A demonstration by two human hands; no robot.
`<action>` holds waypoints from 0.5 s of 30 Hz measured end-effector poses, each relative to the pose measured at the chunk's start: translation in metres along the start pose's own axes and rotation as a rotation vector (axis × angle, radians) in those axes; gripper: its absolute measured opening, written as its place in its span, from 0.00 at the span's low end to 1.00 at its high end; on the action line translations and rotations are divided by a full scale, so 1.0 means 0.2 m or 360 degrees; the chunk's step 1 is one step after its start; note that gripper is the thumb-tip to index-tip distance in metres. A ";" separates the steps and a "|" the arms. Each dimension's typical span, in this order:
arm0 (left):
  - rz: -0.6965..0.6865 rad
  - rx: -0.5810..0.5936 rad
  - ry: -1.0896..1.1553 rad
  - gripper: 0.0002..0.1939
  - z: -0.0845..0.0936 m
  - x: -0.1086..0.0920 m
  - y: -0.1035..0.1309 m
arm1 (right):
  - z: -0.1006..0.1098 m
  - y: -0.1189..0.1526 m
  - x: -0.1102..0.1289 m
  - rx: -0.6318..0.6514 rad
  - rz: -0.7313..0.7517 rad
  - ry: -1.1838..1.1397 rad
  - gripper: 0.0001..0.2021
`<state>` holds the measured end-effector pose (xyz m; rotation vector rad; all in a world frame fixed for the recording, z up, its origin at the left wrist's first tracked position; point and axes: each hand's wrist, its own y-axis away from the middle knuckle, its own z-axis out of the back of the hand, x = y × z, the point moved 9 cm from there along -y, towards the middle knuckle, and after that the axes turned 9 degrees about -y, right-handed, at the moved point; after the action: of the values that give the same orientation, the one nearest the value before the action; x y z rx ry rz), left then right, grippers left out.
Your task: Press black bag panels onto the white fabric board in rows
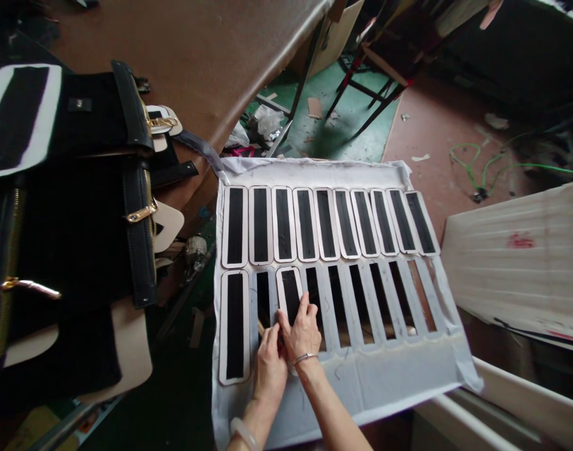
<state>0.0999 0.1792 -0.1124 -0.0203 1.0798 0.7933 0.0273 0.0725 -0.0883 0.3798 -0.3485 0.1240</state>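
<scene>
A white cloth-covered board (pixel 362 376) with two rows of long slots lies in front of me. The top row holds several pink-edged strips with black centres (pixel 328 223). In the bottom row, one strip (pixel 234 326) fills the first slot and another (pixel 290 291) lies at the third. My right hand (pixel 301 332) presses its fingers on the lower end of that third strip. Beside it, my left hand (pixel 269 366) rests at the second slot, fingertips touching the board near the strip's edge. The remaining bottom slots (pixel 380 300) are open.
A pile of black leather bag parts with gold zips and clasps (pixel 79 219) lies on the left. A brown table (pixel 197 56) stands behind. A white ribbed panel (pixel 516 257) sits at right. Green cable (pixel 484 166) and scraps lie on the floor.
</scene>
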 end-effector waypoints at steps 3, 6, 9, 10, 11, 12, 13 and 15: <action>-0.0019 -0.0033 -0.0030 0.19 0.00 -0.01 -0.01 | 0.00 0.01 0.01 -0.0013 -0.0004 0.0088 0.36; -0.0041 -0.0058 -0.0058 0.18 0.00 -0.01 -0.01 | -0.01 0.01 0.01 -0.0012 -0.0013 0.0102 0.36; -0.0053 -0.0081 -0.0090 0.19 0.00 0.00 0.01 | -0.02 0.00 -0.01 0.0006 -0.0036 0.0085 0.38; -0.0059 -0.0085 -0.0101 0.20 -0.01 0.01 0.02 | -0.02 -0.01 -0.02 0.0015 -0.0043 0.0077 0.38; -0.0066 -0.0086 -0.0111 0.22 -0.01 0.02 0.04 | -0.03 -0.01 -0.02 0.0026 -0.0048 0.0070 0.38; -0.0076 -0.0083 -0.0124 0.23 -0.02 0.03 0.05 | -0.03 -0.02 -0.02 0.0038 -0.0051 0.0063 0.37; -0.0091 -0.0076 -0.0138 0.24 -0.03 0.03 0.07 | -0.04 -0.02 -0.03 0.0048 -0.0055 0.0058 0.36; -0.0124 -0.0056 -0.0167 0.24 -0.05 0.05 0.09 | -0.04 -0.03 -0.02 0.0067 -0.0061 0.0053 0.34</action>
<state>0.0840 0.1951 -0.1180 -0.0495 0.9603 0.7352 0.0263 0.0697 -0.0993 0.4256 -0.3059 0.1000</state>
